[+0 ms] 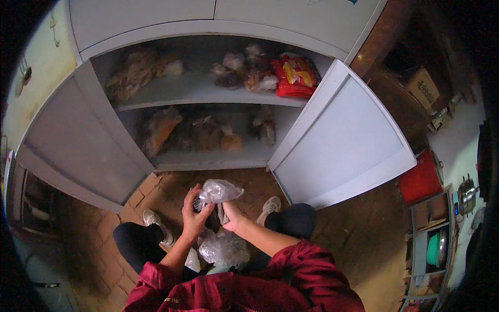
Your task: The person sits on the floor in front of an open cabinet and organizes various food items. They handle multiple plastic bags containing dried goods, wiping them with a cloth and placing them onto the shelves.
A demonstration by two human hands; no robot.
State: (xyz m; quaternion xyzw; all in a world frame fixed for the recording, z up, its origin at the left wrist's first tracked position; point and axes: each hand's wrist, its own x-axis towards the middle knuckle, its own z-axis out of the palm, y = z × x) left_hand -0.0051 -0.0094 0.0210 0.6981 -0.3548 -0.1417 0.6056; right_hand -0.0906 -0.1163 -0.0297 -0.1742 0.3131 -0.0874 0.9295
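Between my hands is a clear plastic bag [219, 190] with something dark in its left part. My left hand [195, 212] grips the bag from the left, thumb in front. From the right my right hand [230, 218] holds it underneath, together with a greyish strip that hangs down by the fingers; I cannot tell what the strip is. Below my wrists, in front of my body, sits a bunch of crumpled clear plastic bags [224, 246]. A smaller white bag [192, 260] lies left of it, partly hidden by my left forearm.
Ahead stands a white cabinet with its left door [85, 136] and right door [343, 136] swung outward. Bagged goods fill parts of the upper shelf [171, 87] and lower shelf [187, 158], among them a red package [296, 76]. A rack [429, 234] stands right on the brick floor [343, 241].
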